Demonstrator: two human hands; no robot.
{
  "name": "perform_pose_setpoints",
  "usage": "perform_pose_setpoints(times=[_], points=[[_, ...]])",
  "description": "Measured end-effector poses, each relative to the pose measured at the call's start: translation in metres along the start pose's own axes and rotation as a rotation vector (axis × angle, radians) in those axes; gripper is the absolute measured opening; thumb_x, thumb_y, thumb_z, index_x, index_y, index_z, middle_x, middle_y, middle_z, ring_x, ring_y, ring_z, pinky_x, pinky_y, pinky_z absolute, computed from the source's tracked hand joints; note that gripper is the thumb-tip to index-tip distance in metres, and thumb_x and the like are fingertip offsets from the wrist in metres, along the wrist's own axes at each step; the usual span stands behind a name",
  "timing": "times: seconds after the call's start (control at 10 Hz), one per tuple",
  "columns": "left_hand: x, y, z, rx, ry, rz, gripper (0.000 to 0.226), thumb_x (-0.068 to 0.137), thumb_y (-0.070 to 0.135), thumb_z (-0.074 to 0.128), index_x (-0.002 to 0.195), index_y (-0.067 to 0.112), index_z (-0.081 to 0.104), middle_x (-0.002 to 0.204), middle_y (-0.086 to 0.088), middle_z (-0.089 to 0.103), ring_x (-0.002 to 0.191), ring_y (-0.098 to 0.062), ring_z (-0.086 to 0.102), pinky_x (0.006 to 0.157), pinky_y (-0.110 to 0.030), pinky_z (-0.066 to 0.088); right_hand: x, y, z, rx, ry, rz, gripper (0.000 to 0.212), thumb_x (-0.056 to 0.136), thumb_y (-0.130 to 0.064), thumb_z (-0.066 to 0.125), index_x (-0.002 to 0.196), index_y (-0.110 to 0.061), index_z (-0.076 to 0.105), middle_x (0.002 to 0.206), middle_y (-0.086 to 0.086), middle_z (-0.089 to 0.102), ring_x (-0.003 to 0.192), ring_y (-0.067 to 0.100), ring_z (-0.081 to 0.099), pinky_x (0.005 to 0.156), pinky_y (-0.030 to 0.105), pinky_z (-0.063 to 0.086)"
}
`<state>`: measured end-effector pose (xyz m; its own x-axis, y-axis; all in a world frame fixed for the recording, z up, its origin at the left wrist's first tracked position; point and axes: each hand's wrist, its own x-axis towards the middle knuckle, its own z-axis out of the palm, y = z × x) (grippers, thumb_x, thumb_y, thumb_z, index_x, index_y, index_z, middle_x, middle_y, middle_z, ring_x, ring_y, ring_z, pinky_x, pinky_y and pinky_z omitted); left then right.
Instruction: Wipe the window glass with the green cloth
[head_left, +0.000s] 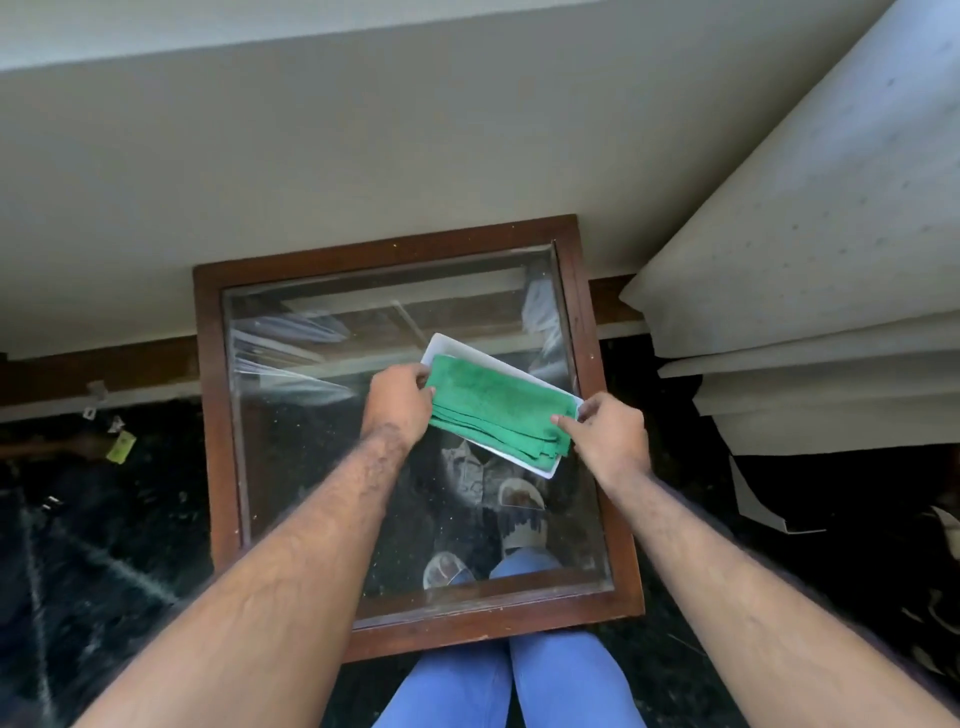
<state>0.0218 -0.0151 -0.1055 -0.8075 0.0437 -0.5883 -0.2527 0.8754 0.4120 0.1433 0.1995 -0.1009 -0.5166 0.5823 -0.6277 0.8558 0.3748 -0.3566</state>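
I hold the white tray (540, 470) over the window glass (311, 467), left hand (397, 402) and right hand (608, 434) each gripping an end. The green cloth (493, 410) is still folded. Next I must lift it free.

No text, label, brand or number is readable anywhere; the small yellow-green tag (120, 447) lying on the dark floor (104, 545) left of the window frame is too blurred to make out

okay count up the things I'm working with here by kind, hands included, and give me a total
Hands: 2, left hand and right hand
Green cloth: 1
White tray: 1
Framed window glass: 1
Total: 5
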Motion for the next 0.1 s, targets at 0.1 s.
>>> perform_pose_setpoints(times=[0.1], points=[[-0.0184,0.0176,-0.0216,0.084,0.020,0.133,0.047,0.101,0.027,0.063,0.145,0.012,0.056,0.147,-0.008,0.060,0.133,-0.026,0.057,0.118,-0.043,0.044,-0.0185,-0.0200,-0.0265,-0.215,0.069,-0.222,0.040,0.094,-0.049,0.075,0.118,-0.020,0.061,0.114,0.002,0.075,0.088,0.015,0.062,0.054,0.016,0.040]])
